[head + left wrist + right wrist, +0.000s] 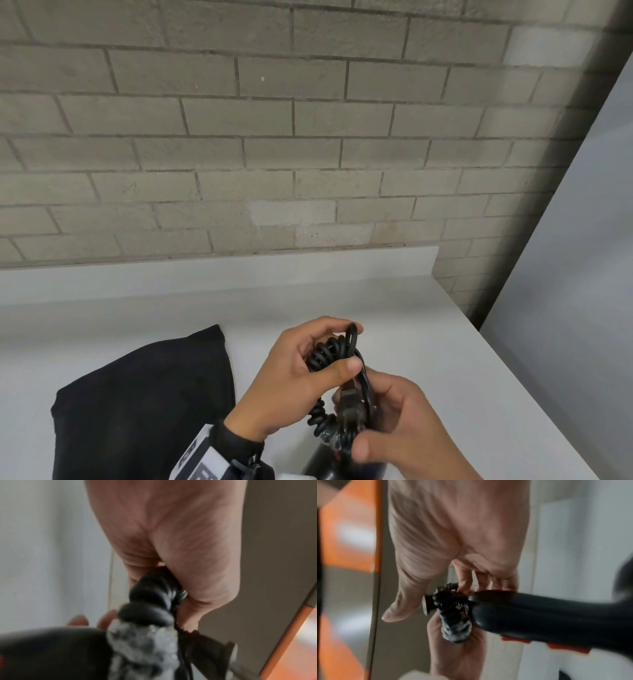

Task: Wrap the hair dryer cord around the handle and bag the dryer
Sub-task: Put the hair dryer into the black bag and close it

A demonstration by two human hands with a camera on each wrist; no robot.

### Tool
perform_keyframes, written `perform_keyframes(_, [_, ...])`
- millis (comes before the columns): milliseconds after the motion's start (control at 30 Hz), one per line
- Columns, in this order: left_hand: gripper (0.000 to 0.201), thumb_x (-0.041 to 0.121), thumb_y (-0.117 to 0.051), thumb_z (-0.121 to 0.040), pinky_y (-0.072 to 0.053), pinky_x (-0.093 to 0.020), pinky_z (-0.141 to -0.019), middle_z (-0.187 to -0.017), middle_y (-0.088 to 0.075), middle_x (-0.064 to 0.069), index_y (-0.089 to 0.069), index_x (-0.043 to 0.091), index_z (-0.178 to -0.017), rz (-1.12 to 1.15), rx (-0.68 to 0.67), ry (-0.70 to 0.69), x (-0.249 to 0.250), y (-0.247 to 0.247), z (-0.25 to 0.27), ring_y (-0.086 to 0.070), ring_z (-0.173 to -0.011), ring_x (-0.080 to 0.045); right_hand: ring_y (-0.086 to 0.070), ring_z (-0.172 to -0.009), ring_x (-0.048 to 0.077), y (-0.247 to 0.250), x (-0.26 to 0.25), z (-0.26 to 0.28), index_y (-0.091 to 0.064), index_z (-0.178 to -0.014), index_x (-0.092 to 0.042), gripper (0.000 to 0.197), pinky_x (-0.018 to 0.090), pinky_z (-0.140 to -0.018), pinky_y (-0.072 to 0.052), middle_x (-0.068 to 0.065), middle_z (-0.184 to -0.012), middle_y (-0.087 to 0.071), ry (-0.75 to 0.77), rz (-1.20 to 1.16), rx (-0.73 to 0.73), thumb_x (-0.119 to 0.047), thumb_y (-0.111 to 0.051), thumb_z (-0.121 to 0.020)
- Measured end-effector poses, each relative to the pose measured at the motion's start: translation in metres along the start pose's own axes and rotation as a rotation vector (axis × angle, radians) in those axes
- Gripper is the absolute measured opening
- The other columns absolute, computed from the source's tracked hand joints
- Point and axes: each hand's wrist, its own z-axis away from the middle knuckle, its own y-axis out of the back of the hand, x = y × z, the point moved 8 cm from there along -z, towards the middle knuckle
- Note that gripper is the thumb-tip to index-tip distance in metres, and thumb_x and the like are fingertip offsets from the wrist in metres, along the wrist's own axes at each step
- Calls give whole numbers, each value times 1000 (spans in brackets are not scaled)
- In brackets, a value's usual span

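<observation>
A black hair dryer (330, 460) is held low over the white counter, its handle (530, 613) with orange switches pointing up between my hands. My left hand (294, 370) grips a bunch of the black coiled cord (325, 353), fingers and thumb curled round it. My right hand (394, 425) pinches the plug end (349, 414) of the cord by the handle's tip. In the left wrist view the coils (154, 596) run out of my fist toward a grey taped cord base (142, 642). A black cloth bag (144, 407) lies flat at the left.
A white counter (411, 315) runs to a brick wall (274, 137) at the back. The counter's right edge falls off diagonally toward a pale panel (565, 291). Bare counter lies behind and right of my hands.
</observation>
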Motion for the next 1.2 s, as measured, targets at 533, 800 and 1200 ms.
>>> perform_keyframes(533, [37, 52, -78, -72, -54, -29, -72, -86, -72, 12, -69, 40, -106, -214, -33, -12, 6, -5, -2, -65, -68, -8, -67, -62, 20, 50, -74, 21, -68, -77, -9, 25, 21, -63, -55, 11, -70, -68, 324, 115, 589, -30, -81, -74])
perform_keyframes(800, [21, 36, -82, -80, -55, -34, -73, -81, -72, 8, -73, 27, -97, -379, -85, -116, 24, -8, -2, -67, -72, -16, -51, -50, 22, 56, -38, 0, -66, -80, -4, 34, 28, -51, -48, 13, -63, -56, 0, -194, 533, -37, -69, -79])
perform_keyframes(1200, [23, 40, -80, -77, -45, -23, -55, -70, -68, 5, -72, 30, -95, -585, -291, -45, 34, -27, -11, -50, -51, -7, -54, -65, 25, 37, 27, 21, -70, -97, 0, 26, 35, -50, -48, 17, -84, -54, -451, -135, 206, -19, -53, -96])
